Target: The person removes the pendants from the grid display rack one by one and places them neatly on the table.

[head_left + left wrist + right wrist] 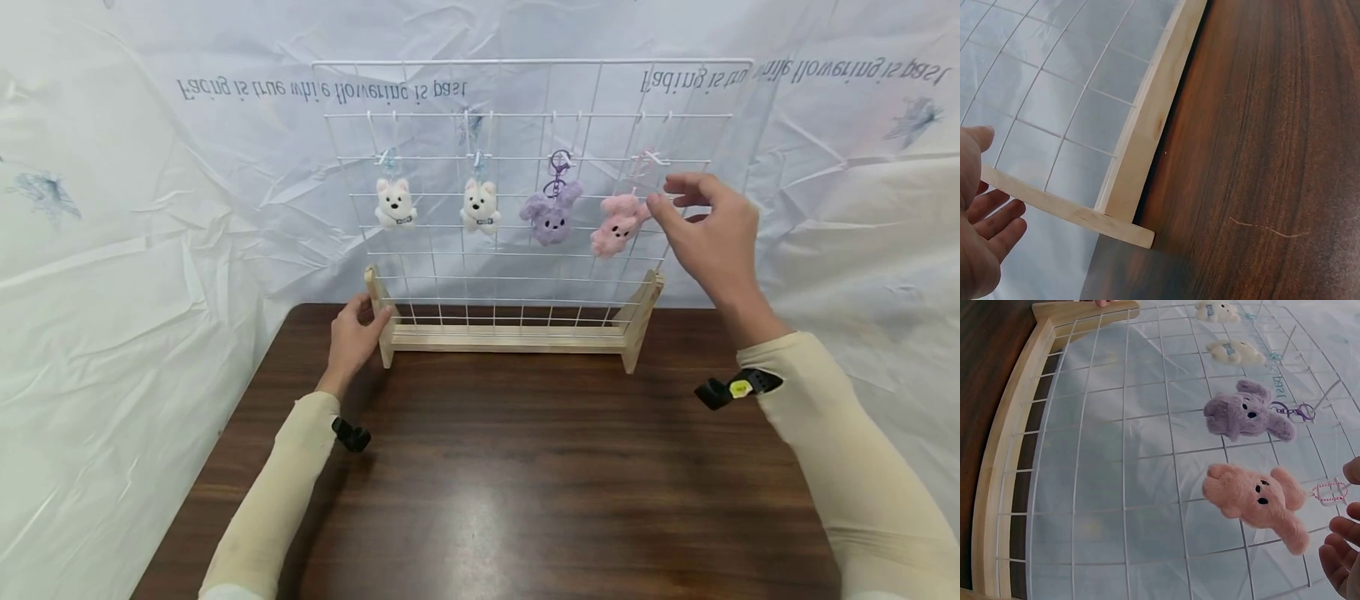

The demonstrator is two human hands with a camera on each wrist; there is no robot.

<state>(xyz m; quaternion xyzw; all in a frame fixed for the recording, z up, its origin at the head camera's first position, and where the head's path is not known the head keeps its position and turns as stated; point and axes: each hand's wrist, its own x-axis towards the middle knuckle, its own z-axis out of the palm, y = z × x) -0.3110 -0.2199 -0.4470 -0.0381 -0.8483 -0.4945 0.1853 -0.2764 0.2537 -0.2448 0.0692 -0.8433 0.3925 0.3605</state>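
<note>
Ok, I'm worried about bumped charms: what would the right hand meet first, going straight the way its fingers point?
Most likely the pink long-eared plush charm, just beyond the right hand in the head view, though depth there is unclear.

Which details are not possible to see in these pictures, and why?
Left wrist view: left hand, partly cut off by left edge; it hides the upper end of the wooden side panel.
Right wrist view: right hand, partly cut off by right edge.
Head view: marks on the bow tie of the leftmost white plush dog, too small to read.
Head and right wrist views: back of the pink plush bunny, hidden by its body.
</note>
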